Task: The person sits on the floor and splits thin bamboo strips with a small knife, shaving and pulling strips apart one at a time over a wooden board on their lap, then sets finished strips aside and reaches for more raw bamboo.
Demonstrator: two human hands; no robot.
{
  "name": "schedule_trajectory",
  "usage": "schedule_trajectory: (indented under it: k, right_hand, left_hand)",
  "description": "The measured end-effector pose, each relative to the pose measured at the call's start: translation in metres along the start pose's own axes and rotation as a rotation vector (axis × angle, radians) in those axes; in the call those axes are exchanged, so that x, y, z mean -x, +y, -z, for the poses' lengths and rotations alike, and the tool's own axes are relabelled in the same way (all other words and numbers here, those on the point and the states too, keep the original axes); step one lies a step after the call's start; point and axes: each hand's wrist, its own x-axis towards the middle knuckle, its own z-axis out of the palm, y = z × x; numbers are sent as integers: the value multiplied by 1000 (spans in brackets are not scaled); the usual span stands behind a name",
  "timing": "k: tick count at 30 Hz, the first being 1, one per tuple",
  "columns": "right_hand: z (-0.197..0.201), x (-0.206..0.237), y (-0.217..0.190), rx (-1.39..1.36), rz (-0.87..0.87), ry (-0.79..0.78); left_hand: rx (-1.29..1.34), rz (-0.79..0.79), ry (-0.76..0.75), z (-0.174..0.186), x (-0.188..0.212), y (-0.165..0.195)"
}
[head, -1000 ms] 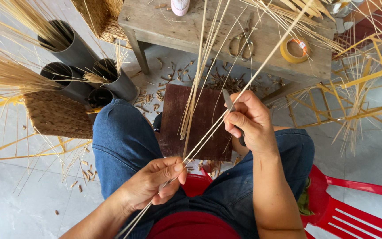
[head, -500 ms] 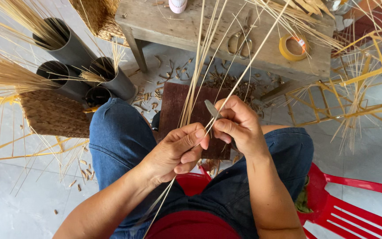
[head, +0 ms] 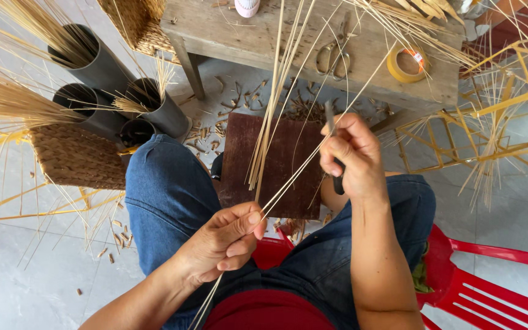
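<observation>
I sit on a red plastic chair (head: 496, 287) in blue jeans. My left hand (head: 224, 241) pinches a thin bamboo strip (head: 294, 177) near my lap. The strip runs up and to the right past my right hand (head: 352, 156), which grips a small knife (head: 331, 125) with its blade against the strip. A dark brown board (head: 288, 153) lies between my knees, with a loose bundle of strips (head: 270, 116) resting on it and leaning on the bench.
A wooden bench (head: 264, 36) ahead carries scissors (head: 334, 58) and a yellow tape roll (head: 407, 64). Grey tubes (head: 102, 70) filled with strips and a woven basket (head: 77, 156) stand at left. A yellow bamboo frame (head: 490, 131) sits at right. Shavings litter the floor.
My left hand slid back down the strip toward my lap, away from the right hand. My right hand stayed up with the knife on the strip.
</observation>
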Motion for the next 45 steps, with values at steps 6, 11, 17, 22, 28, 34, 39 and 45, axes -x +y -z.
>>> schedule_trajectory:
  k: [6, 11, 17, 22, 28, 34, 39, 45]
  right_hand:
    - [9, -4, 0, -37, 16, 36]
    - [17, -4, -4, 3, 19, 88]
    - [32, -3, 0, 28, 44, 111]
    - [67, -12, -23, -114, 158, 295]
    - [44, -3, -8, -166, 39, 217]
    - [-16, 1, 37, 131, -249, 134]
    - [-29, 3, 52, 183, -246, 95]
    - [-19, -3, 60, 176, -220, 145]
  left_hand:
    - [-34, 26, 55, 7, 12, -2]
    - [-87, 55, 101, 11, 21, -2]
    - [-117, 64, 144, 18, 28, 0]
    - [-231, 77, 212, 22, 44, 2]
    - [-391, -21, 421, 26, 19, 18]
    - [-369, -188, 353, 28, -43, 29]
    - [-432, -236, 342, 30, -79, 16]
    - [-469, -366, 326, 37, -92, 4]
